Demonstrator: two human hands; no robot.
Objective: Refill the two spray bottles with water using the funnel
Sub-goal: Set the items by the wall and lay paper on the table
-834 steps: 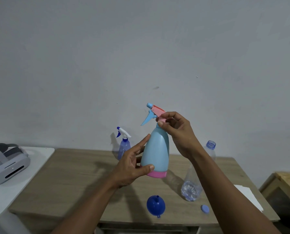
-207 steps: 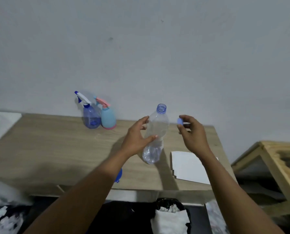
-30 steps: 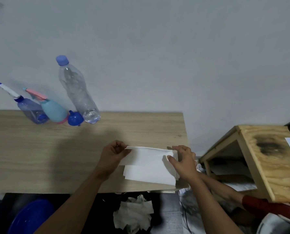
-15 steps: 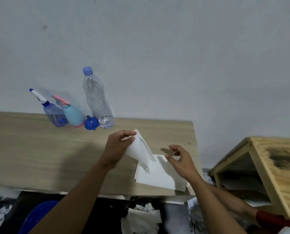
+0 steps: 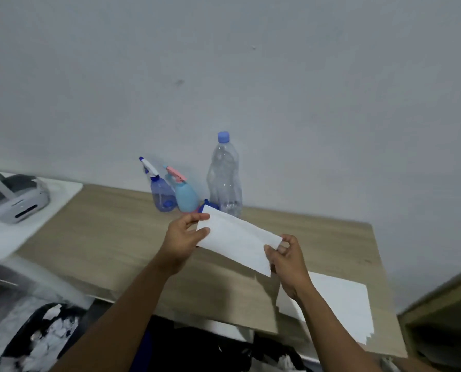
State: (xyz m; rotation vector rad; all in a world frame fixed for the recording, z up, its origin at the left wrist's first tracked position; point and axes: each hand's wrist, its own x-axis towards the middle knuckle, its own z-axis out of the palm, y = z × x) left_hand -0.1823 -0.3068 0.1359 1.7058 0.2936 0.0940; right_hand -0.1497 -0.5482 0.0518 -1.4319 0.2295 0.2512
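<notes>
Two spray bottles stand by the wall at the back of the wooden table (image 5: 100, 237): a translucent blue spray bottle (image 5: 161, 193) with a white trigger, and a light blue spray bottle (image 5: 186, 196) with a pink trigger. To their right stands a capped clear water bottle (image 5: 225, 175). The blue funnel (image 5: 205, 204) peeks out behind a white paper tissue (image 5: 237, 238) that I hold stretched above the table. My left hand (image 5: 182, 237) pinches its left end. My right hand (image 5: 287, 257) pinches its right end.
A stack of white tissues (image 5: 339, 304) lies on the table's front right corner. A grey headset (image 5: 16, 197) rests on a white surface at the left. A bin with crumpled paper (image 5: 36, 342) sits below the table. A wooden stool (image 5: 447, 315) stands at the right.
My left hand lifted one tissue off the stack, and my right hand has taken its other end. The tissue is now held flat between both hands. The view swung left.
</notes>
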